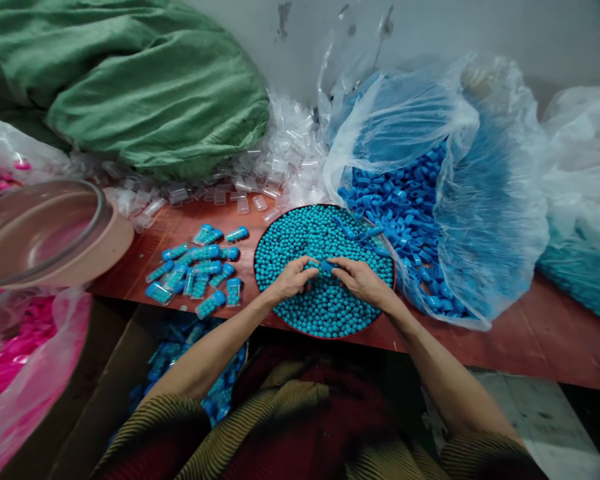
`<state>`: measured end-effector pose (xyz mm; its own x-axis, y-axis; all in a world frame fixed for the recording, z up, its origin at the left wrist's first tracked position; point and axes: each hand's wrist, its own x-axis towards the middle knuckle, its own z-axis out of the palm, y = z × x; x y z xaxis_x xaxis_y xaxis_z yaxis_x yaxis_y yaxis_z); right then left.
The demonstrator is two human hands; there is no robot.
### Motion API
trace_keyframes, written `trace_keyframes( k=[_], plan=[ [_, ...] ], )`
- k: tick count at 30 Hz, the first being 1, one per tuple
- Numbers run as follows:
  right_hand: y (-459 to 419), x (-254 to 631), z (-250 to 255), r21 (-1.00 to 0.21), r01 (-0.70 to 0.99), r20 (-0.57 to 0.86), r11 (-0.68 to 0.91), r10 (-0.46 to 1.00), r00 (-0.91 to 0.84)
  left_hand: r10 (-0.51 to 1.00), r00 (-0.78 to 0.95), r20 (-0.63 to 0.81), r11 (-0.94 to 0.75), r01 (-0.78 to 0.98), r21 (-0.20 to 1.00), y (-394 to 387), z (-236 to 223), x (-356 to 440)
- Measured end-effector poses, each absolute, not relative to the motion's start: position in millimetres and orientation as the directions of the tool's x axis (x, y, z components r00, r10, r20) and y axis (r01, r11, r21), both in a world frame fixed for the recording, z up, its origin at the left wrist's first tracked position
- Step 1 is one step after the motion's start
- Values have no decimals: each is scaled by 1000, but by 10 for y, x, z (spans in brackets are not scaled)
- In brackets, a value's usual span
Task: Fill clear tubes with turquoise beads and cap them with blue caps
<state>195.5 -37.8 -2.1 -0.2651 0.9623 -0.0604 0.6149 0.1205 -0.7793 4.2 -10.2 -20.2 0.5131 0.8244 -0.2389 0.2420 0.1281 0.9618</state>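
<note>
Over a round tray (258, 267) of small turquoise balls (320, 313), my two hands meet with their fingertips nearly touching. My left hand (295, 277) is closed in a pinch on what looks like a small clear container, mostly hidden by the fingers. My right hand (361, 277) pinches a small blue cap (326, 267) at the end of it. Several blue caps (353, 230) lie on the balls at the tray's far right. Left of the tray, filled clear containers with blue caps (207, 252) are heaped on the red-brown table (145, 257).
Empty clear containers (295, 153) pile up behind, beside a green cloth sack (155, 87). A plastic bag (490, 220) spills blue caps at right. Basins (120, 233) stand left. Below the table edge are pink pieces (20, 347) and a box of filled blue-capped containers (220, 387).
</note>
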Motion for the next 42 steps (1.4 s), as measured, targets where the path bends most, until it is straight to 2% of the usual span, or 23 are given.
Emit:
trace_keyframes(
  k=[3, 6, 10, 15, 19, 22, 25, 27, 29, 32, 34, 36, 38, 42],
  plan=[
    [-376, 2000, -70, -856, 514, -104, 49, 959, -265, 802, 537, -262, 163, 225, 961, -111, -197, 31],
    [-380, 1959, -86, -882, 469, -68, 58, 967, -247, 779, 582, -232, 136, 205, 969, -133, -179, 43],
    [-399, 1953, 2, -778, 601, 7, 182, 960, -281, 770, 600, -218, 95, 230, 969, -157, -145, 41],
    [-394, 2106, 74, -701, 688, -22, 188, 959, -284, 760, 562, -326, 250, 210, 945, -162, -104, 3],
    [-412, 2016, -13, -715, 654, 175, 247, 969, -175, 768, 552, -325, 280, 167, 945, -180, -96, 17],
    [-485, 1866, -85, -616, 690, 323, 381, 921, -220, 777, 558, -291, 275, 116, 955, -194, -103, 26],
    [-569, 1785, -121, -502, 725, 400, 470, 870, -287, 776, 567, -276, 300, 52, 952, -202, -124, 24],
    [-598, 1778, -135, -480, 725, 440, 493, 851, -287, 772, 574, -273, 321, 17, 947, -206, -139, 29],
    [-601, 1781, -148, -520, 686, 475, 510, 840, -264, 772, 581, -258, 319, -4, 948, -212, -145, 45],
    [-586, 1768, -169, -672, 564, 485, 479, 861, -153, 763, 605, -228, 300, -19, 954, -224, -139, 76],
    [-585, 1758, -175, -768, 502, 429, 398, 901, -58, 752, 620, -225, 303, -21, 953, -230, -133, 83],
    [-591, 1769, -168, -814, 492, 353, 309, 936, -4, 751, 616, -239, 311, -10, 950, -234, -132, 74],
    [-597, 1814, -147, -814, 509, 305, 281, 952, -39, 759, 598, -259, 310, 18, 951, -236, -135, 50],
    [-593, 1976, -77, -746, 556, 273, 365, 930, -245, 777, 572, -263, 254, 97, 962, -239, -131, -5]
  ],
)
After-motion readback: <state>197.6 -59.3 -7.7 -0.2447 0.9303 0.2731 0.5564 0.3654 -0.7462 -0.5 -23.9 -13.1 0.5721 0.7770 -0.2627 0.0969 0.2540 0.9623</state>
